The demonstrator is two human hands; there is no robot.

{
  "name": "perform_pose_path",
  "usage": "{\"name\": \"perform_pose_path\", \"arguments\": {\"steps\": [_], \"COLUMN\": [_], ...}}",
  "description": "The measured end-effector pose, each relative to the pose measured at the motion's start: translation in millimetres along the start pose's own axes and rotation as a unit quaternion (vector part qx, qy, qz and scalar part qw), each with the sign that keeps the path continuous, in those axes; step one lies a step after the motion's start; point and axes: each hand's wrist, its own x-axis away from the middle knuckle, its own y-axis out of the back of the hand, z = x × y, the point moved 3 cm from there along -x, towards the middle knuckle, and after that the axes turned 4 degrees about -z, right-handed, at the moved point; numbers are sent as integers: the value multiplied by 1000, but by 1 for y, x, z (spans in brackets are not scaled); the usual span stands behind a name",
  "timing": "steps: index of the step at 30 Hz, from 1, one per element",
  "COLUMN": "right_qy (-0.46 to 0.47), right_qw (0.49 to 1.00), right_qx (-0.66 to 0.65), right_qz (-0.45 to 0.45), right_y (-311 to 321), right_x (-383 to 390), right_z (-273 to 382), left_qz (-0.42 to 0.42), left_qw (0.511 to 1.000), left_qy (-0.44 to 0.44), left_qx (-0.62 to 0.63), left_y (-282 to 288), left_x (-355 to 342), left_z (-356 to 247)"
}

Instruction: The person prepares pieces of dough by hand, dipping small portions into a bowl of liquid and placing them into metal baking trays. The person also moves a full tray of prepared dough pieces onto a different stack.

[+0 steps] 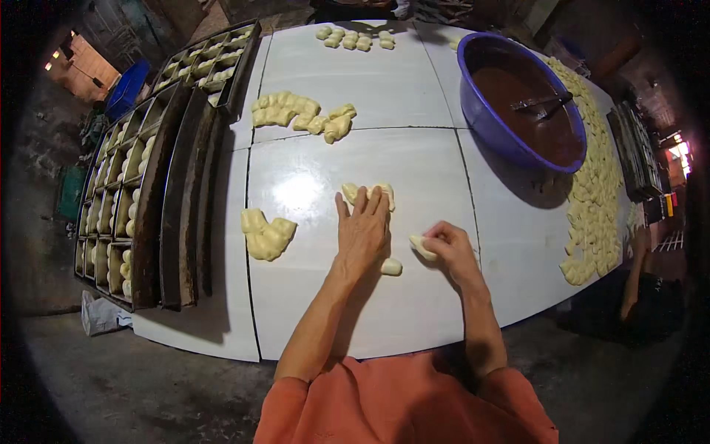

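The left hand (363,231) lay flat, fingers slightly parted, on pale dough (349,192), inward from the near edge of the bench (418,318); the right hand (451,248) pinched a small dough piece (421,249) to its right. Light, even pressure likely suited such dough. Fingers hid part of each; the pinch's underside could not be seen.

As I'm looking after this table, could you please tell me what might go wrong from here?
The loose dough piece beside the left hand might get knocked. Pieces in the near-left dough cluster touch, so they could stick together. The purple basin stands close to the spread dough on the right; a bump might spill its brown contents there.
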Motion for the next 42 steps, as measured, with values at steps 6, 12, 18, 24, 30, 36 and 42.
{"name": "perform_pose_path", "arguments": {"steps": [6, 12, 18, 24, 30, 36, 42], "right_qy": [-34, -39, 68, 121, 78, 226, 150], "right_qw": [949, 909, 991, 972, 869, 926, 958], "right_qx": [-309, -413, -112, -186, -488, -270, 181], "right_qz": [-46, 44, -32, -74, 15, -138, -164], "right_y": [16, -3, 6, 16, 31, 119, 217], "right_x": [42, 40, 33, 31, 24, -64, -163], "right_z": [6, 6, 7, 25, 80, 124, 150], "left_qz": [-45, 79, 78, -118, -189, -50, 106], "left_qw": [994, 863, 904, 854, 784, 702, 789], "left_qy": [49, 160, 90, 85, -104, 120, 177], "left_qx": [89, 473, 411, 500, 582, 700, 578], "left_y": [17, 48, 55, 48, 19, 12, 14], "left_x": [11, 22, 14, -15, -50, -72, -59], "left_z": [-20, -69, -64, -98, -143, -142, -97]}}
